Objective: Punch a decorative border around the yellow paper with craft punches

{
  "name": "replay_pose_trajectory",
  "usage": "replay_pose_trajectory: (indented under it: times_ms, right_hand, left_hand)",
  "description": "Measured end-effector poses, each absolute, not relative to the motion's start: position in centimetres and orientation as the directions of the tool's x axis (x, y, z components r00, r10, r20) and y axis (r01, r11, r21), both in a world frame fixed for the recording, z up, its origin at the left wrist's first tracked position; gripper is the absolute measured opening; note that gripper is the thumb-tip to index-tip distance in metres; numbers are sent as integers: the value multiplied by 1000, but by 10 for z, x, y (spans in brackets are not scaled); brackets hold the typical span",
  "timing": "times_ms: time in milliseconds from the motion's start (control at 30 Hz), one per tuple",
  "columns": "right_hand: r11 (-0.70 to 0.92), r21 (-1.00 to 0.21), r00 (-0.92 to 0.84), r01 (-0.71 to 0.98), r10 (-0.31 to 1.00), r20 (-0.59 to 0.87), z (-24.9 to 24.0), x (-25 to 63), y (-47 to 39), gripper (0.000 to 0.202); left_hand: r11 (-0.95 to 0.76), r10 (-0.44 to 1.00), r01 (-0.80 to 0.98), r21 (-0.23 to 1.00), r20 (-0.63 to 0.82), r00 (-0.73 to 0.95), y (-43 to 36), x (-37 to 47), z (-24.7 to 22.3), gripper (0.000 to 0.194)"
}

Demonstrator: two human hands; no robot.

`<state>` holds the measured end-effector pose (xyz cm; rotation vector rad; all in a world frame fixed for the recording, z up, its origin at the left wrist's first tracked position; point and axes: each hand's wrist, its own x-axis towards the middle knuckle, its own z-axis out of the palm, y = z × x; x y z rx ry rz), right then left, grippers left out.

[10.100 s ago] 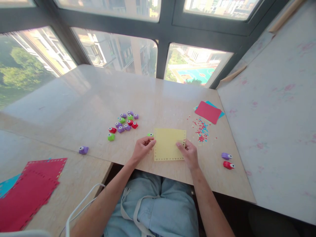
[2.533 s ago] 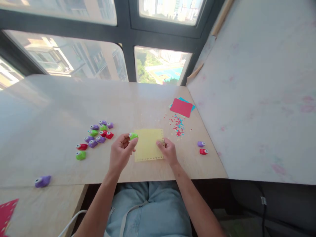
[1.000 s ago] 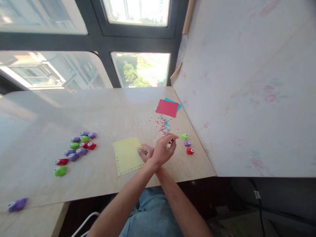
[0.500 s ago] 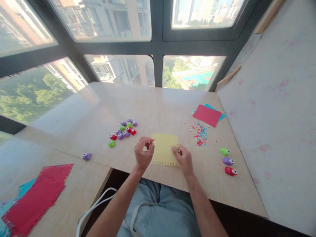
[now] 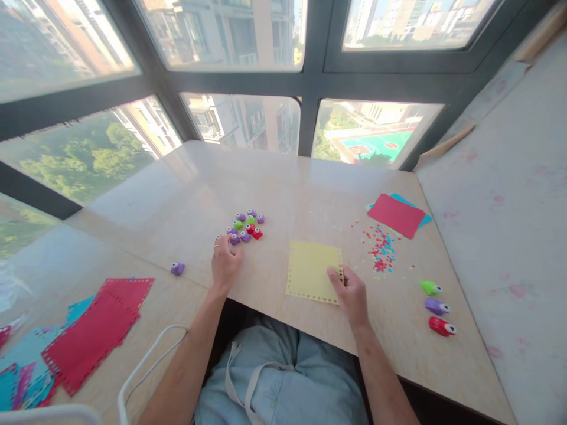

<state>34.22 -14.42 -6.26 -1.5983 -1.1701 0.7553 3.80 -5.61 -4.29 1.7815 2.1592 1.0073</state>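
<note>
A yellow sheet [image 5: 312, 271] with small holes along its edges lies near the table's front edge. My right hand [image 5: 351, 288] pinches its right edge, thumb on top. Further left, my left hand [image 5: 227, 262] reaches over the left end of a cluster of small purple, green and red punches [image 5: 245, 236] with eye-like round tops. Its thumb stands apart from the bent fingers, whose tips are partly hidden, as is whatever lies under them. A lone purple punch [image 5: 178, 268] sits to the left of this hand.
Red and blue confetti [image 5: 381, 251] lies right of the sheet, below a red card [image 5: 396, 215] on blue ones. Green [image 5: 430, 288], purple [image 5: 437, 306] and red [image 5: 442, 326] punches stand at the right. Punched red sheets [image 5: 93, 330] lie at left, near a white cable [image 5: 146, 363].
My left hand has gone from above the yellow sheet's left edge to the punch cluster. My right hand keeps its hold on the sheet. The camera view has shifted, moving the table's contents rightward.
</note>
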Motion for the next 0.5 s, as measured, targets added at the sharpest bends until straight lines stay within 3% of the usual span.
replay_pose_trajectory:
  times_ms: [233, 500]
  right_hand:
    - [-83, -939, 343, 334, 938, 39, -64, 343, -145, 34]
    - [-81, -936, 354, 341, 934, 48, -64, 344, -144, 34]
  left_hand:
    - [30, 910, 831, 555, 329, -253, -54, 39, -42, 38]
    - [20, 940, 817, 576, 267, -211, -59, 34, -43, 43]
